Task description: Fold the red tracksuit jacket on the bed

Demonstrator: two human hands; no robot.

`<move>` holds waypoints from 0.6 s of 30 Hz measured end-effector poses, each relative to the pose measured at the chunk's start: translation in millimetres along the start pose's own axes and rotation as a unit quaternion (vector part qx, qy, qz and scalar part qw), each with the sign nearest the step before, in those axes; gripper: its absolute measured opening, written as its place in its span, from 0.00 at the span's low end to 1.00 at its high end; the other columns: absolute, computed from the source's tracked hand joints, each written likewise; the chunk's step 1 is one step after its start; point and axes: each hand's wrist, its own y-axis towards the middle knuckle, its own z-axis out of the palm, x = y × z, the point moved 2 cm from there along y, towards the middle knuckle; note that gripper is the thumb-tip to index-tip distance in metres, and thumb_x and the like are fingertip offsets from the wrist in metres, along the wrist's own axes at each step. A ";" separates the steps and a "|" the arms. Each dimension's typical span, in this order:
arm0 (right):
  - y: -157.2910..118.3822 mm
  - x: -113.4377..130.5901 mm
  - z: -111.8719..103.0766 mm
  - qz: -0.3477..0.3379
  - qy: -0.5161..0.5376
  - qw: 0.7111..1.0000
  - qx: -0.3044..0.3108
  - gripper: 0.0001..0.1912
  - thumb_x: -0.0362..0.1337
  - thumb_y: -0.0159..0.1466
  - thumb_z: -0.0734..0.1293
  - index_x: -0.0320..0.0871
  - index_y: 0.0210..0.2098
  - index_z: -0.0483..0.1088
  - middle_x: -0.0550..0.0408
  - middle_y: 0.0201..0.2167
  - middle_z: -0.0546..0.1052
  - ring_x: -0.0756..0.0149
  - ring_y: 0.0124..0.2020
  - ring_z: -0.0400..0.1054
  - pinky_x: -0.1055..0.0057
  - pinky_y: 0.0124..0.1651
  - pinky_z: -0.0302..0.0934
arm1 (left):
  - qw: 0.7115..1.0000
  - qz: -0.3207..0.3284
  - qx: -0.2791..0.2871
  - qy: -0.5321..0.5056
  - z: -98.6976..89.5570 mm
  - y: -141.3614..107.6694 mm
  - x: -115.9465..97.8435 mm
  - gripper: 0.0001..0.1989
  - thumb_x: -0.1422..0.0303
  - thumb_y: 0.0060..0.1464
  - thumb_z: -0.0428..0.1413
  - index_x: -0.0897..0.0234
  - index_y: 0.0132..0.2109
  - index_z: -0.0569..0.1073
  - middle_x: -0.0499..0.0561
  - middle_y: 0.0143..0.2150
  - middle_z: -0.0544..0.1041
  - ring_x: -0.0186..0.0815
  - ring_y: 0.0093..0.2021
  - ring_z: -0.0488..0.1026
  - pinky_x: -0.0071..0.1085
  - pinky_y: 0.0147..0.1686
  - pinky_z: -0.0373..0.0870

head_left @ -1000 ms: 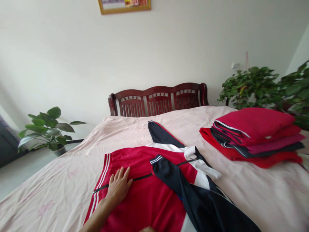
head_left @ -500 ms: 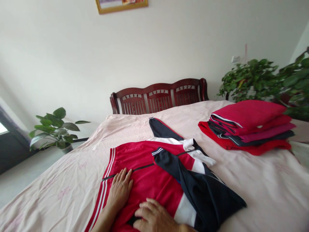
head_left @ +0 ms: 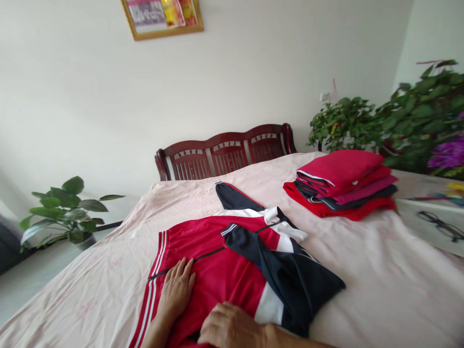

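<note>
A red, white and dark navy zip jacket [head_left: 232,275] lies spread on the bed, its striped hem at the left and its collar at the right. One navy sleeve is bent across the front; the other points away toward the headboard. My left hand [head_left: 177,287] rests flat on the red front by the zip near the hem, fingers spread a little. My right hand [head_left: 232,326] is on the near side of the jacket, its fingers curled down against the cloth. Its fingertips are hidden, so what they hold cannot be made out.
A stack of folded red and dark clothes [head_left: 340,181] sits at the right on the pink sheet [head_left: 380,280]. Glasses [head_left: 440,224] lie at the far right. Behind are a wooden headboard [head_left: 228,154], leafy plants [head_left: 344,121], and a potted plant [head_left: 68,212] at the left.
The view has turned right and slightly up, bringing the glasses and purple flowers into view. My right hand's fingers look more curled than before. My left hand stays on the jacket.
</note>
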 end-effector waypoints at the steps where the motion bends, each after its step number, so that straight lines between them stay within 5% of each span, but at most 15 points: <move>1: -0.6 1.0 -8.6 0.023 0.030 0.999 -0.006 0.15 0.45 0.65 0.68 0.45 0.49 0.73 0.57 0.47 0.79 0.64 0.45 0.70 0.69 0.50 0.63 | 1.000 0.002 -0.004 -0.001 0.3 -0.2 0.2 0.24 0.63 0.66 0.43 0.62 0.65 0.67 0.58 0.65 0.69 0.43 0.64 0.66 0.43 0.64 0.60; 5: -1.7 -20.1 -70.2 0.174 0.111 0.974 -0.090 0.16 0.33 0.65 0.63 0.47 0.52 0.72 0.56 0.50 0.77 0.67 0.51 0.69 0.71 0.57 0.60 | 1.000 -0.004 -0.001 0.000 0.8 0.4 0.0 0.24 0.63 0.66 0.44 0.62 0.65 0.67 0.58 0.65 0.69 0.44 0.64 0.67 0.43 0.64 0.60; 10: -11.9 -104.8 -142.8 0.449 0.002 0.884 -0.130 0.17 0.37 0.66 0.62 0.42 0.52 0.72 0.46 0.54 0.74 0.57 0.58 0.66 0.62 0.60 0.58 | 1.000 -0.019 0.021 0.007 0.1 1.4 -1.4 0.24 0.63 0.66 0.44 0.61 0.66 0.67 0.57 0.66 0.68 0.44 0.66 0.65 0.42 0.65 0.58; 14: -29.1 -153.1 -148.1 0.566 -0.013 0.817 -0.105 0.16 0.41 0.58 0.70 0.38 0.43 0.75 0.37 0.50 0.75 0.46 0.55 0.68 0.55 0.54 0.61 | 0.999 -0.026 0.028 0.004 1.3 1.6 -1.0 0.25 0.63 0.65 0.43 0.61 0.66 0.67 0.57 0.66 0.68 0.44 0.66 0.64 0.42 0.65 0.58; 18: -43.7 -169.5 -141.5 0.579 0.063 0.794 -0.178 0.03 0.30 0.48 0.71 0.40 0.23 0.72 0.48 0.26 0.77 0.53 0.36 0.74 0.61 0.40 0.64 | 0.999 -0.028 0.030 -0.002 3.1 2.4 -0.5 0.25 0.63 0.65 0.43 0.61 0.65 0.67 0.57 0.66 0.68 0.43 0.65 0.65 0.42 0.65 0.58</move>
